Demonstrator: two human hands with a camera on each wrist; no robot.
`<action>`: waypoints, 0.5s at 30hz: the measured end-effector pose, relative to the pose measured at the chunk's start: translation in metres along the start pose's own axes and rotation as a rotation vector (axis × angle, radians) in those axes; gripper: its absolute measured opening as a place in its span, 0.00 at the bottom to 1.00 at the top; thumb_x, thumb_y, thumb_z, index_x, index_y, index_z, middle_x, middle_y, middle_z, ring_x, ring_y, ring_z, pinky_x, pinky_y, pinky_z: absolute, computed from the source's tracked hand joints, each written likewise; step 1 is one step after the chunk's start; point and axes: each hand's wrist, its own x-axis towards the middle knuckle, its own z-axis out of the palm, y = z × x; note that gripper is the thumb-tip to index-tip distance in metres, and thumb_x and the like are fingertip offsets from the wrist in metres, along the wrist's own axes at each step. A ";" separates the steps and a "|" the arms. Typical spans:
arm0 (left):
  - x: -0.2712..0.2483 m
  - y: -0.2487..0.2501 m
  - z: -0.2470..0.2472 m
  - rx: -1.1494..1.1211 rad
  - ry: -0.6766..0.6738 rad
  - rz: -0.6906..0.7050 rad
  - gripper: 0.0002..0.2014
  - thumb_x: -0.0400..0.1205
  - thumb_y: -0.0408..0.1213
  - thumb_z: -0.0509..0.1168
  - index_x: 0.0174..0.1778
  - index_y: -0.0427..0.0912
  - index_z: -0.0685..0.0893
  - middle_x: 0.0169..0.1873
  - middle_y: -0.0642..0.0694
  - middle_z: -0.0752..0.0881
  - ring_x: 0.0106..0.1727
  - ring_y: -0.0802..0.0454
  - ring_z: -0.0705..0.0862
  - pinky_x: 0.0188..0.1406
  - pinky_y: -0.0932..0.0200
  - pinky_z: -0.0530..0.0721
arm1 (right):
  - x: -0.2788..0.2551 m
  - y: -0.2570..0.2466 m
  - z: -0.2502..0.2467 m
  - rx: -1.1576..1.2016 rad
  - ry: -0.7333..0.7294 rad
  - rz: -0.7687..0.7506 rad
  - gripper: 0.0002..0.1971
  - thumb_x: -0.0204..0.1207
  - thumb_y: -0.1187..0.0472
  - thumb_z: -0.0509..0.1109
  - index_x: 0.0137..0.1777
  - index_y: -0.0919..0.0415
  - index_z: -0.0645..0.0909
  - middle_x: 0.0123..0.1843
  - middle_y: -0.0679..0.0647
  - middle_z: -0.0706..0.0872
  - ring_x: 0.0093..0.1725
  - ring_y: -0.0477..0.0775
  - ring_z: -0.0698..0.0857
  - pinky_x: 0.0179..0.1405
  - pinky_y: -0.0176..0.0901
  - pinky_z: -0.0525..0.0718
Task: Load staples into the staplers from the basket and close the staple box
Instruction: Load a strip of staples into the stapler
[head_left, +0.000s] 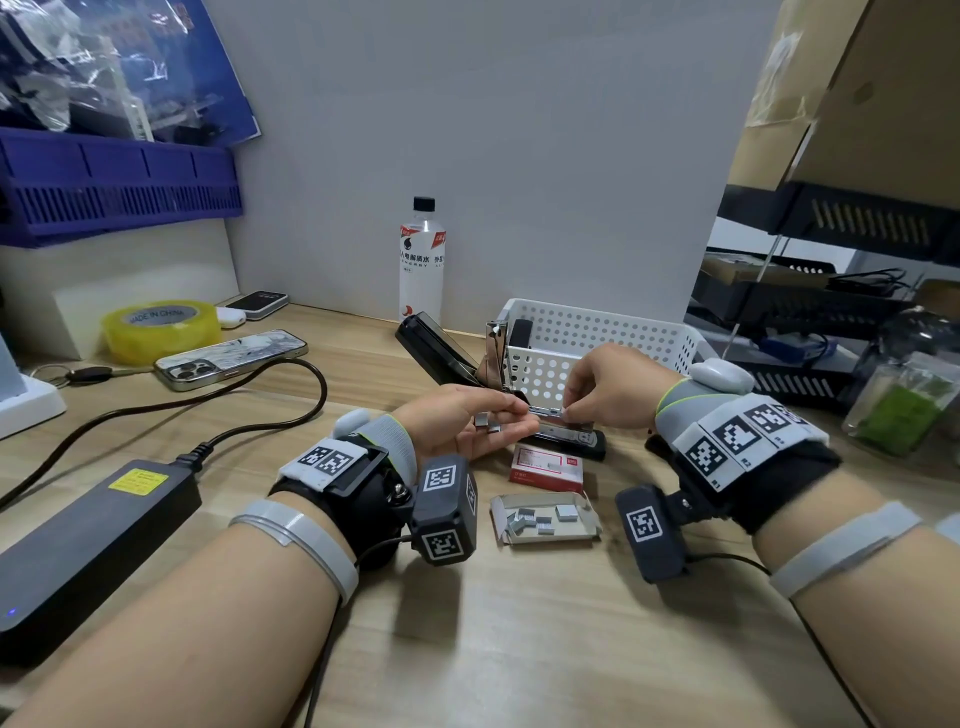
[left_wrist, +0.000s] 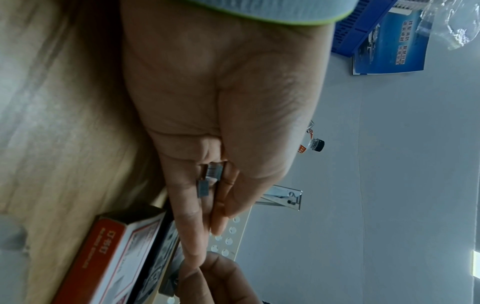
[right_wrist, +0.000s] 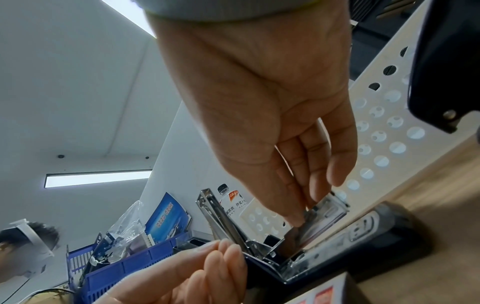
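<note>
A black stapler (head_left: 571, 440) lies opened flat in front of the white perforated basket (head_left: 613, 332). Its lid (head_left: 431, 348) is flipped back and its metal arm (head_left: 496, 353) stands upright. My right hand (head_left: 563, 411) pinches the stapler's metal staple channel (right_wrist: 327, 207) with thumb and fingertips; I cannot tell whether staples lie under them. Just left of the channel, my left hand (head_left: 511, 415) holds short staple pieces (left_wrist: 213, 170) between thumb and fingers. The red-and-white staple box sleeve (head_left: 548, 465) lies in front of the stapler. Its open inner tray (head_left: 582, 506) holds several staple pieces.
A water bottle (head_left: 422, 260) stands behind the stapler. To the left lie a phone (head_left: 228, 358), a yellow tape roll (head_left: 161, 330) and a power adapter (head_left: 88, 545) with its cable. Black trays (head_left: 831, 312) and a glass jar (head_left: 909, 395) crowd the right.
</note>
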 end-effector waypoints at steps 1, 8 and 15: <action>0.000 0.000 0.000 -0.008 -0.001 -0.001 0.08 0.82 0.26 0.67 0.51 0.23 0.85 0.48 0.29 0.89 0.59 0.37 0.89 0.61 0.51 0.85 | 0.000 0.000 0.000 0.004 -0.002 -0.002 0.02 0.71 0.57 0.79 0.41 0.53 0.91 0.40 0.46 0.91 0.45 0.47 0.88 0.45 0.41 0.85; 0.000 -0.001 -0.001 -0.014 -0.004 0.003 0.09 0.82 0.25 0.67 0.53 0.22 0.84 0.51 0.27 0.89 0.61 0.36 0.88 0.64 0.52 0.83 | -0.001 -0.001 -0.001 0.028 0.001 0.003 0.03 0.71 0.57 0.79 0.42 0.54 0.91 0.40 0.47 0.92 0.42 0.48 0.88 0.50 0.43 0.88; -0.001 0.000 0.001 -0.009 -0.004 -0.003 0.10 0.83 0.26 0.66 0.55 0.22 0.83 0.50 0.28 0.89 0.61 0.36 0.88 0.65 0.52 0.82 | 0.000 -0.001 0.000 0.040 -0.020 0.015 0.02 0.71 0.58 0.79 0.42 0.54 0.91 0.40 0.47 0.92 0.42 0.48 0.89 0.49 0.44 0.90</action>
